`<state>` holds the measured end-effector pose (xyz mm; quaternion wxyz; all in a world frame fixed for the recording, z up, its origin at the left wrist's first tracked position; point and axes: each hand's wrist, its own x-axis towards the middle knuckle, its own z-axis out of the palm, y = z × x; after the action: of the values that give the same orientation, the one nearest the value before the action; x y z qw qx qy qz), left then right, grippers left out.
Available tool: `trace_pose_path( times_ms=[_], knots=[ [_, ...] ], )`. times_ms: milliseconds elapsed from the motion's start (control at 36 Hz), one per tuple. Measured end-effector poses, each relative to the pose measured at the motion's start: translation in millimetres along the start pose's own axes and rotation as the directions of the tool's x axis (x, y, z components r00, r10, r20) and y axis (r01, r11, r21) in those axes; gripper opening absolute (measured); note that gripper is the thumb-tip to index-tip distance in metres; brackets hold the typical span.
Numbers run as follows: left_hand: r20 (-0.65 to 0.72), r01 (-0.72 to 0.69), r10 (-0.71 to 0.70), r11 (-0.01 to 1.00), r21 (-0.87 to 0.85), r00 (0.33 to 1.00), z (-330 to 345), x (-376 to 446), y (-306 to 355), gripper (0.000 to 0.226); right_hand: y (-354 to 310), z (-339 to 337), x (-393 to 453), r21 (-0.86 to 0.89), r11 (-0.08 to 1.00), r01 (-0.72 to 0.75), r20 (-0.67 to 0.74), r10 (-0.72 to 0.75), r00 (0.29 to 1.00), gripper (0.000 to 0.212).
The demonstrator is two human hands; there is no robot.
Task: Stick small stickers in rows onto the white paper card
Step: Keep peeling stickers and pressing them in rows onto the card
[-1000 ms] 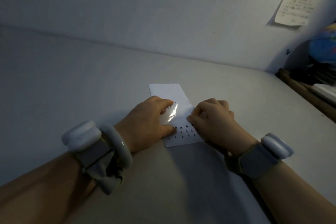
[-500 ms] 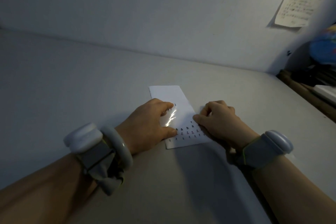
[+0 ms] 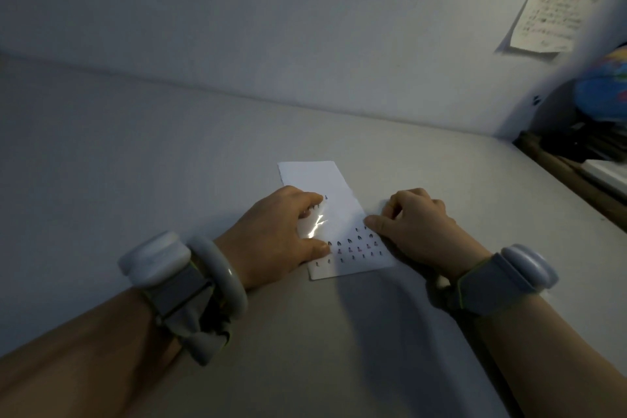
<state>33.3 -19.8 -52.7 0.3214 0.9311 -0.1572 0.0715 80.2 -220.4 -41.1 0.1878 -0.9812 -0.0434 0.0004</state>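
A white paper card (image 3: 319, 176) lies on the grey table (image 3: 152, 163), its long side running away from me. Several rows of small dark stickers (image 3: 356, 249) cover its near end. My left hand (image 3: 274, 234) rests on the card's left side and pinches a glossy clear sticker sheet (image 3: 314, 226) between thumb and fingers. My right hand (image 3: 417, 227) sits at the card's right edge with its fingers curled under. Its thumb tip touches that edge, and I see nothing in its fingers.
A handwritten note (image 3: 543, 24) is stuck on the wall at the upper right. A blue globe (image 3: 604, 85) and dark clutter stand behind a wooden ledge (image 3: 570, 173) along the table's right edge.
My right hand has slid right, off the stickered area to the card's edge, uncovering more sticker rows. My left hand has stayed put with the sheet.
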Motion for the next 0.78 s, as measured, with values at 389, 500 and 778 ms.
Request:
trace_pose_path(
  times_ms=[389,500,778],
  knots=[
    [-0.114,0.048,-0.096,0.931,-0.362,0.989,-3,-1,11,0.044,-10,3,-14,0.095,0.974,0.206,-0.259,-0.176,0.95,0.008],
    [-0.14,0.023,-0.091,0.904,-0.426,0.986,-3,-2,15,0.032,-23,4,-25,0.087,0.906,0.415,-0.436,-0.34,0.833,0.006],
    [-0.174,-0.047,-0.07,0.807,-0.588,0.982,-3,-1,17,0.026,-37,11,-33,0.023,0.87,0.493,-0.446,-0.433,0.784,0.019]
  ],
)
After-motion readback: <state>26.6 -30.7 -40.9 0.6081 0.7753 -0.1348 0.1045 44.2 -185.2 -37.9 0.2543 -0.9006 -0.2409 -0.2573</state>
